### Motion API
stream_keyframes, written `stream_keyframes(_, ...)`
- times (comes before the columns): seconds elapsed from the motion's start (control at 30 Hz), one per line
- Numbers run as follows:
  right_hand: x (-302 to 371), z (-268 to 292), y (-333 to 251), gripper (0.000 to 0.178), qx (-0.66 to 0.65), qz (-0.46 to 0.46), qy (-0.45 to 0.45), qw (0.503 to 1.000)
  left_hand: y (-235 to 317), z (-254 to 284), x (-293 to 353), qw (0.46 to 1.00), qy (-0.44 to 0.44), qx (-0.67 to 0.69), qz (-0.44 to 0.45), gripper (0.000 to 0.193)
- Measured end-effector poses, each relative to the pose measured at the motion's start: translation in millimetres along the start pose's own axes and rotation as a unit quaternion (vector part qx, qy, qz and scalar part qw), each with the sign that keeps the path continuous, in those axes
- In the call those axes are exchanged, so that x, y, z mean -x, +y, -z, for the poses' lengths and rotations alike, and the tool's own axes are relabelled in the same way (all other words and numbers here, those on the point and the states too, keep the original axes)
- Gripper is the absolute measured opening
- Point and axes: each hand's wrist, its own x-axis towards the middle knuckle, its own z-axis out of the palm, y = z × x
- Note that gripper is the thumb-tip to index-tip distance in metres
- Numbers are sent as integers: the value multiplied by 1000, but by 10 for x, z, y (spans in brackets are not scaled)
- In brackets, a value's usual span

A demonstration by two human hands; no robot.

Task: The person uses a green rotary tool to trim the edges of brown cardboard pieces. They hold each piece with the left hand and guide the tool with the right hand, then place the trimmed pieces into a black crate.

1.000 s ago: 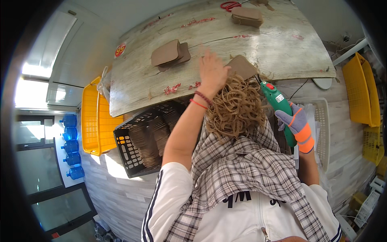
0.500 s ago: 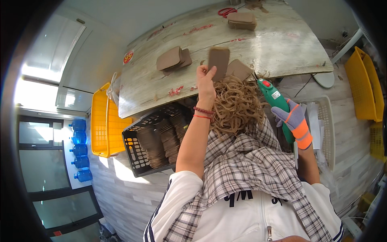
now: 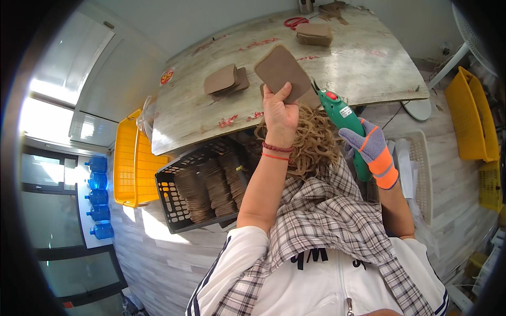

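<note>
- Pale plank flooring is running under a worn, scuffed table [image 3: 369, 58], seen from above through a bending fisheye lens.
- Nearest, a checked cloth [image 3: 327, 221] is lying across the lap, with a tangle of brown trimmings [image 3: 311, 145] heaped at its far edge.
- At 9 o'clock from the lap, a black crate [image 3: 174, 205] is sitting with rows of brown pieces already stacked inside; a yellow crate [image 3: 129, 168] is standing just beyond it.
- At 12 o'clock, the bare left hand [image 3: 279, 113] is pinching a brown piece [image 3: 282, 71] by its lower edge, holding it up over the table's near rim.
- At 2 o'clock, the gloved right hand [image 3: 371, 147] is closing around a green power cutter [image 3: 342, 118], nose aimed at the piece.
- Judging by the crate and trimmings, many pieces are done; small piles [image 3: 226, 81] farther on the table are seemingly awaiting work.
- Farthest, red scissors [image 3: 295, 22] are lying near another pile [image 3: 314, 34].
- Cutter's blade is hiding behind the piece; the piece's material is hard to tell.
</note>
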Motion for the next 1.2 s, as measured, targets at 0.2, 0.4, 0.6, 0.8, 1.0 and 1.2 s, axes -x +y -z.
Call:
stream_keyframes(0.2,24,5,11,34,-24,-4,5,1000,-131,26,56,999,-10,-32,15,37)
stream_keyframes(0.4,-20,37,5,33,-30,2,10,999,-194,20,231,996,-7,-73,44,38)
stream_keyframes(0.6,-64,95,-93,33,-18,3,27,999,-218,80,371,991,-41,-104,72,40)
stream_keyframes(0.8,13,320,-213,36,58,-14,-35,998,126,222,321,960,-92,-241,110,41)
stream_keyframes(1.0,87,423,-283,43,119,-16,-95,988,630,247,151,884,-164,-387,205,44)
stream_keyframes(1.2,45,262,-245,45,135,-3,-93,986,735,232,119,828,-191,-450,273,50)
